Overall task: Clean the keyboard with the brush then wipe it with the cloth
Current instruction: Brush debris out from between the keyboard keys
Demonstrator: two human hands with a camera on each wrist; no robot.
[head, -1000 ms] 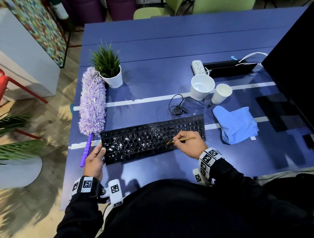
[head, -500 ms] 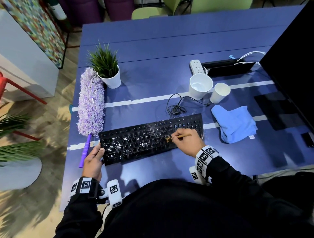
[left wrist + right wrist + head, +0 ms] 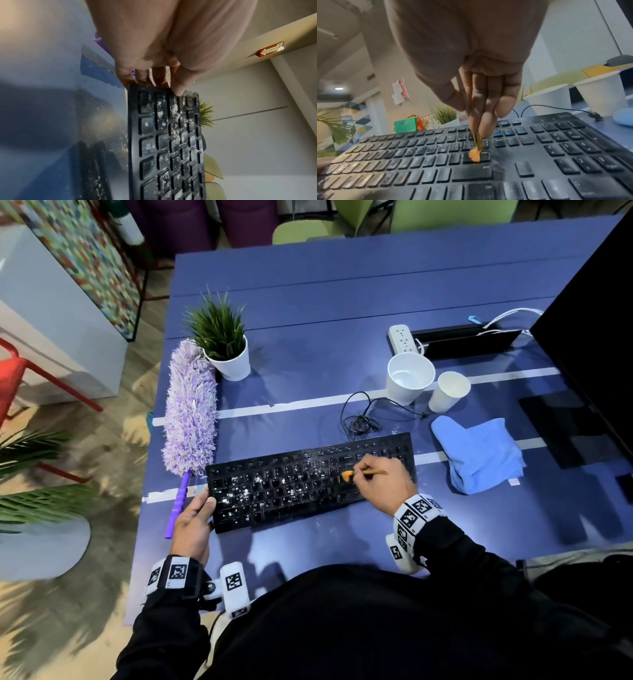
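A black keyboard (image 3: 291,487) speckled with white crumbs lies near the front of the blue table (image 3: 308,302). My right hand (image 3: 380,479) pinches a thin wooden brush (image 3: 363,473); its orange bristles (image 3: 475,155) press on the keys near Enter, right of the middle. My left hand (image 3: 193,513) grips the keyboard's left end (image 3: 154,92), thumb on top and fingers behind the edge. A folded blue cloth (image 3: 478,453) lies on the table just right of the keyboard, untouched.
A purple duster (image 3: 190,412) lies left of the keyboard, beside a potted plant (image 3: 222,344). Two white cups (image 3: 409,376) and a coiled black cable (image 3: 359,419) sit behind the keyboard. A power strip (image 3: 402,338) and a dark monitor (image 3: 589,320) stand at the right.
My right hand with the brush has moved up the keys, away from me, from the keyboard's near rows. The left hand keeps its hold on the left end.
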